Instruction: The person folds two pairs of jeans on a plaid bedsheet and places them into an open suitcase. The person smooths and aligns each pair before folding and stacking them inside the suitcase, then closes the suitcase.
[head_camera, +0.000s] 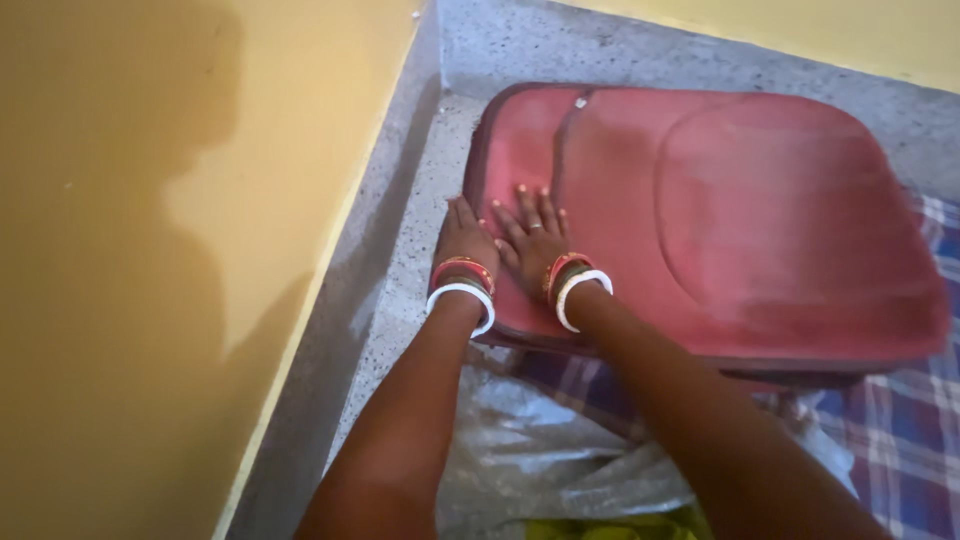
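1. A crumpled clear plastic sheet (540, 450) lies nearest, beside a checked cloth (900, 430).
2. The left hand (462, 240) rests on the near left edge of the red suitcase (760, 220), fingers together and flat.
3. The right hand (533, 240) lies flat on the lid just beside it, fingers slightly apart, holding nothing.
4. The suitcase lies on the grey floor (420, 200), in the corner of the yellow wall (150, 250).

Warm, moderately bright, diffuse light. A soft shadow of the person falls on the yellow wall (150, 250) at left. The red suitcase (760, 220) appears hazy and low in contrast, its far edge soft. Slight overall blur; the near forearms are indistinct.
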